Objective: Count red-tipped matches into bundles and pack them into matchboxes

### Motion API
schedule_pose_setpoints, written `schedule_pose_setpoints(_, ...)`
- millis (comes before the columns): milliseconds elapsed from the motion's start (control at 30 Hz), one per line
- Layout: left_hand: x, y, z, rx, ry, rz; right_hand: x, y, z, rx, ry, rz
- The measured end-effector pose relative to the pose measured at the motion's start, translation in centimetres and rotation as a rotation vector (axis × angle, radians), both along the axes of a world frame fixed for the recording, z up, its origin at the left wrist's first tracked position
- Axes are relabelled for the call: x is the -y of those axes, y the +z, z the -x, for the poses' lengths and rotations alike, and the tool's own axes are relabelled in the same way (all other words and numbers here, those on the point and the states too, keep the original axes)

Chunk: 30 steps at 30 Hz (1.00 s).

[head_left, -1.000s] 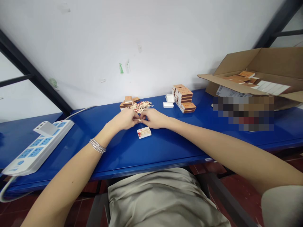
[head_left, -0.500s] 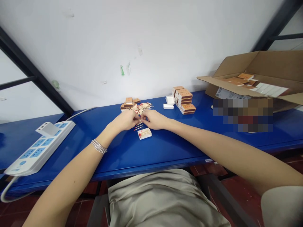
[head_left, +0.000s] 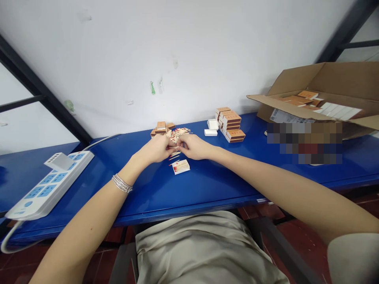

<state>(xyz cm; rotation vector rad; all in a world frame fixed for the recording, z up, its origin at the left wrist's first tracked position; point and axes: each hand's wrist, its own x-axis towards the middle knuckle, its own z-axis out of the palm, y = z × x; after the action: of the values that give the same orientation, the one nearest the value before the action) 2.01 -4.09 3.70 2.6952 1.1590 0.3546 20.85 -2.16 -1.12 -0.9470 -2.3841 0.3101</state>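
Observation:
My left hand (head_left: 160,149) and my right hand (head_left: 194,146) meet over the blue table, fingertips pinched together. Pale matchsticks (head_left: 177,147) show between the fingertips, though how many I cannot tell. Just beyond the hands lies a heap of loose red-tipped matches (head_left: 180,133). A few more matches (head_left: 174,157) lie on the table below my fingers. Nearer to me sits an open white matchbox tray (head_left: 181,167), partly filled with matches whose red heads point left.
Several closed matchboxes (head_left: 161,126) lie behind my left hand. To the right are white trays (head_left: 211,133) and a stack of matchboxes (head_left: 230,120). A cardboard carton (head_left: 281,100) holds more boxes at far right. A power strip (head_left: 50,185) lies at left.
Both hands have shifted very slightly away from me, staying pinched together. A little more of the loose matches below my fingers shows.

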Motion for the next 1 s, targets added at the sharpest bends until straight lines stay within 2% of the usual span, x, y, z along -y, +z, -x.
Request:
schedule_pose_setpoints(200,0.7,0.5,-0.2,-0.004,-0.004,-0.025,0.7,1.7,-0.8,0.018,0.024,0.13)
schedule_pose_setpoints(467,1.7,1.2,-0.2,-0.041,-0.026,0.143,0.0,3.7,-3.5,-0.003,0.119,0.423)
schedule_pose_setpoints(600,2.5,1.5,-0.6,-0.106,-0.063,0.245,-0.6,3.7,-3.9,-0.095,0.08,0.393)
schedule_pose_setpoints(767,3.1,1.6,-1.1,-0.147,-0.075,0.21,-0.6,3.3,-3.4,-0.098,0.067,0.325)
schedule_pose_setpoints(1000,3.3,1.8,-1.3,-0.161,-0.106,0.204,-0.5,3.2,-3.2,-0.092,0.075,0.341)
